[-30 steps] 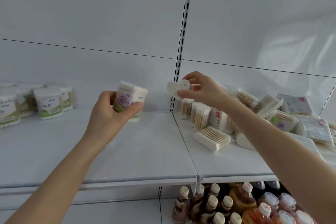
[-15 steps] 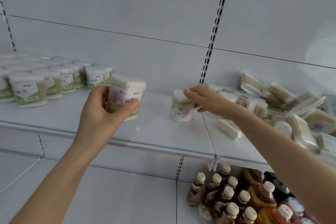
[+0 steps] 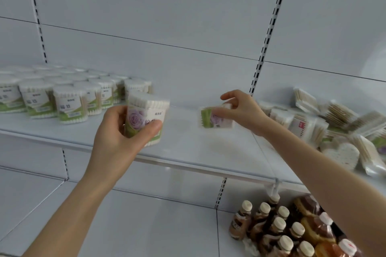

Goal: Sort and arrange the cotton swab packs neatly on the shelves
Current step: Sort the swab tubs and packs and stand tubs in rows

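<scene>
The left hand [image 3: 117, 133] grips a clear round tub of white cotton swabs with a purple rose and green band on its label [image 3: 146, 117]. It holds the tub upright above the near part of the white metal shelf [image 3: 188, 148]. The thumb curls across the label, and the other fingers wrap behind the tub, mostly hidden.

To the right, the right hand [image 3: 244, 112] pinches a second rose-labelled swab tub [image 3: 213, 119], tipped on its side low over the shelf. Motion blur smears it, so I cannot tell whether it touches the board, and the hand covers its right end.

At the far left stand rows of green-labelled swab tubs [image 3: 69, 102], upright and close together (the leftmost are cut by the frame edge). On the right lies a loose heap of clear swab packs [image 3: 313, 123], their print unreadable, with a white heart-shaped pack [image 3: 342, 152] at its near edge.

Below, brown drink bottles with cream caps [image 3: 277, 227] crowd the lower right, partly behind the right forearm.
</scene>
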`<state>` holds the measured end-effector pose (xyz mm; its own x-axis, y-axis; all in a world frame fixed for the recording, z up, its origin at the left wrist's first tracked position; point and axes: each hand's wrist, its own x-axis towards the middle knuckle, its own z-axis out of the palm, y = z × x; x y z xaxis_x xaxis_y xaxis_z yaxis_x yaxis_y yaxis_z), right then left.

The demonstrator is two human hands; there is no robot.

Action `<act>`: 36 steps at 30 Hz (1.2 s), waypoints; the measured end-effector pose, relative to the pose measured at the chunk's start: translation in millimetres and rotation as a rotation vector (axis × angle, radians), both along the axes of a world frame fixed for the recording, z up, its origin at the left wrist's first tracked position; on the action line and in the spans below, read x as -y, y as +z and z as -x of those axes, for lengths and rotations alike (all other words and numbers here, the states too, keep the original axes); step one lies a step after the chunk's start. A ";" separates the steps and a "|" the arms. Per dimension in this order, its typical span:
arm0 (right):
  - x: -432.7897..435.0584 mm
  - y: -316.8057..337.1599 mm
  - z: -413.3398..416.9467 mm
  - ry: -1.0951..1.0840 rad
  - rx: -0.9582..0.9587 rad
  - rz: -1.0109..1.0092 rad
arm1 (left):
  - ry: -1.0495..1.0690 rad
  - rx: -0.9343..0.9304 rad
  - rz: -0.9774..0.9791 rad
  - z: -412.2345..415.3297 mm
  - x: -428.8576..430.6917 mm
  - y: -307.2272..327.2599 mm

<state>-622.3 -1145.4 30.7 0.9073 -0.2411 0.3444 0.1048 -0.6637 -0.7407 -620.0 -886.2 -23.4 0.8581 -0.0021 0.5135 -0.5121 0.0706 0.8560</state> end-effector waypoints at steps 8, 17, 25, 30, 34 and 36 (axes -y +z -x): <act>-78.1 5.8 -37.7 -0.079 -0.011 0.235 | -0.075 -0.003 -0.009 -40.2 -54.6 0.0; -119.9 11.2 -55.7 -0.188 -0.193 0.376 | -0.228 -0.004 -0.036 -67.1 -85.7 -5.4; -94.3 1.3 -24.8 -0.132 -0.218 0.153 | -0.286 -0.061 0.013 -73.6 -96.7 -17.7; -123.0 1.4 -69.0 -0.136 -0.033 0.180 | -0.273 -0.066 0.031 -74.0 -108.9 -22.7; -162.2 3.1 -115.5 -0.105 0.019 0.250 | -0.241 -0.078 0.063 -73.4 -122.6 -23.4; -174.6 -1.4 -133.3 -0.065 -0.002 0.287 | -0.223 -0.084 0.072 -74.0 -127.2 -24.6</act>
